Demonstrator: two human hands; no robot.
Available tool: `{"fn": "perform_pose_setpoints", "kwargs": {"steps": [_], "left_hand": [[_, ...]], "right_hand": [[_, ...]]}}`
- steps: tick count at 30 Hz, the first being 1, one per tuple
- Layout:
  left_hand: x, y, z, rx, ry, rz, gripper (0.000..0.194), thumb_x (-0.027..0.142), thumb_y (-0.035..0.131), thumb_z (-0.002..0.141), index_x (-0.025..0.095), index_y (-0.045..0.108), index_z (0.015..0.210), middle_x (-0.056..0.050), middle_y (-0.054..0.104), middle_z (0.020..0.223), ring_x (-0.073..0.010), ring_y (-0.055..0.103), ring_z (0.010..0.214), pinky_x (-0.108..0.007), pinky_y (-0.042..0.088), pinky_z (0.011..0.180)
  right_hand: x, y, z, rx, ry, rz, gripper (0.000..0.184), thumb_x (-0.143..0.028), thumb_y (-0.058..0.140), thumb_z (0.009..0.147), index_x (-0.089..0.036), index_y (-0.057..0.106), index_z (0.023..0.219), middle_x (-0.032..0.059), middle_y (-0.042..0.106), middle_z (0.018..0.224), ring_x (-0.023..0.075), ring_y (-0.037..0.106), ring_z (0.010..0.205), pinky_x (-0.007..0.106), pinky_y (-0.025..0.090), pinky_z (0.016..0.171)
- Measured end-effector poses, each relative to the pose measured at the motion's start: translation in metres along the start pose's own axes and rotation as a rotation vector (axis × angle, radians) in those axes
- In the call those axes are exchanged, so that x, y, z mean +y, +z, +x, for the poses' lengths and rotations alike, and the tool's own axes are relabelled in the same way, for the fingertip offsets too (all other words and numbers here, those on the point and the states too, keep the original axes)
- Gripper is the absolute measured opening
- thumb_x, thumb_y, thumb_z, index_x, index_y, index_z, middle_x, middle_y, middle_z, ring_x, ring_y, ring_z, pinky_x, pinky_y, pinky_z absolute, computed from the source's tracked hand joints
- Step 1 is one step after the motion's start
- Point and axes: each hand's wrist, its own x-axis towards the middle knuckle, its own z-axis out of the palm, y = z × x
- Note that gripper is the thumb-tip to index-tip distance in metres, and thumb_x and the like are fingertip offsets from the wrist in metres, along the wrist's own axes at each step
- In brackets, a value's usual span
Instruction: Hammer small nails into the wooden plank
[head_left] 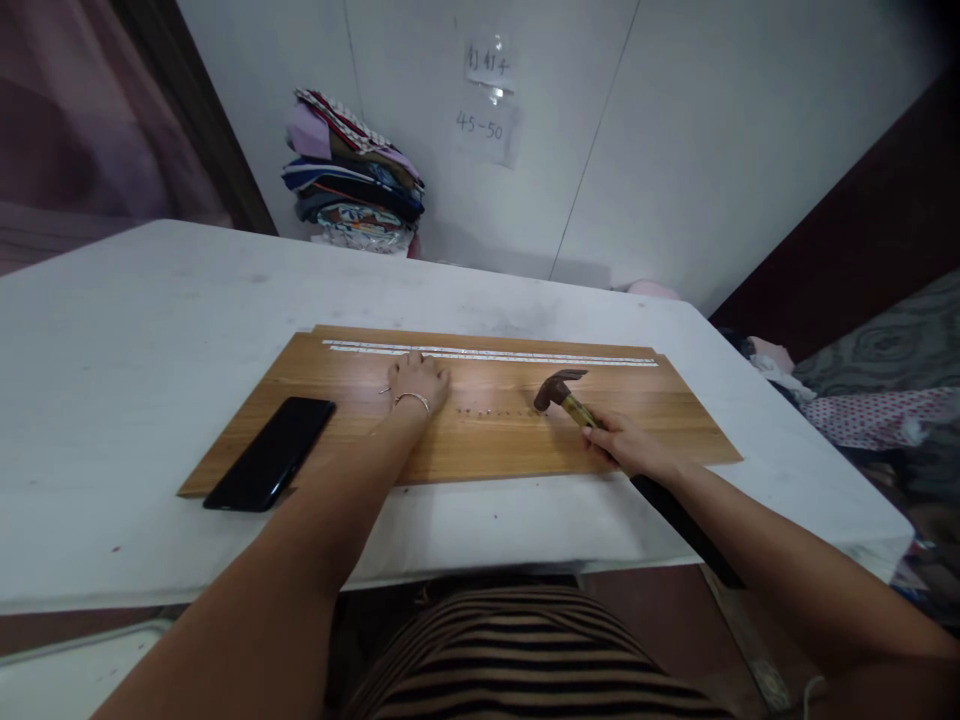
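Observation:
My right hand (615,440) is wrapped round the handle of a claw hammer (559,388). Its rusty head is over the right end of a row of small nails (499,412) in a wooden board (360,440). Palm down on the board, left of that row, rests my left hand (418,383), fingers bent a little and apart, tips partly hidden. A small shiny piece, perhaps a nail, shows at its left side. Just beyond the fingertips, two white measuring strips (495,355) run along the board's far part.
A black phone (270,453) lies across the board's left front edge. The board sits on a white-covered table (112,400). Folded clothes (352,180) are stacked against the wall at the back left. Paper notes (486,130) are taped to the wall. More cloth (870,415) lies at the right.

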Motion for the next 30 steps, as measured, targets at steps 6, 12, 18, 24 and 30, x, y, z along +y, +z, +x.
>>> {"fn": "perform_pose_setpoints", "kwargs": {"steps": [6,12,18,24,30], "left_hand": [[-0.0005,0.0014,0.0007,0.009,0.0,-0.004,0.049,0.04,0.036,0.097,0.017,0.07,0.124,-0.019,0.06,0.135,-0.0345,0.05,0.127,-0.046,0.038,0.104],[-0.0015,0.0024,0.0008,0.007,-0.002,-0.001,0.05,0.04,0.036,0.096,0.017,0.07,0.124,-0.019,0.06,0.134,-0.0337,0.049,0.127,-0.046,0.038,0.104],[-0.0004,0.0001,0.0001,0.004,-0.007,-0.001,0.049,0.04,0.037,0.096,0.018,0.07,0.124,-0.018,0.06,0.135,-0.0337,0.049,0.128,-0.045,0.038,0.104],[-0.0005,0.0008,0.0003,0.006,-0.005,0.002,0.048,0.04,0.036,0.097,0.018,0.07,0.124,-0.018,0.06,0.136,-0.0335,0.049,0.128,-0.045,0.038,0.104],[-0.0007,0.0002,0.0002,0.002,-0.003,-0.002,0.046,0.039,0.037,0.097,0.019,0.069,0.123,-0.018,0.06,0.136,-0.0339,0.049,0.129,-0.045,0.038,0.104]], "right_hand": [[-0.0006,0.0017,-0.0013,-0.006,0.023,-0.001,0.046,-0.025,0.055,0.09,-0.02,0.056,0.136,-0.0008,0.058,0.074,0.0093,0.042,0.046,0.024,0.035,0.043],[0.0021,-0.0001,0.0002,0.006,0.01,-0.002,0.048,-0.026,0.054,0.091,-0.021,0.054,0.139,0.0,0.06,0.079,0.0093,0.045,0.049,0.024,0.036,0.044],[0.0015,0.0004,0.0001,-0.009,0.005,-0.003,0.051,-0.028,0.058,0.09,-0.021,0.055,0.14,-0.0005,0.06,0.077,0.0091,0.044,0.048,0.024,0.034,0.044],[0.0023,-0.0008,0.0008,-0.023,0.002,0.004,0.045,-0.027,0.056,0.091,-0.022,0.055,0.135,-0.0014,0.059,0.077,0.0085,0.045,0.049,0.022,0.035,0.044],[0.0003,-0.0006,0.0001,-0.01,-0.002,-0.021,0.039,-0.028,0.057,0.091,-0.02,0.059,0.129,0.0003,0.06,0.077,0.0089,0.045,0.049,0.023,0.035,0.044]]}}
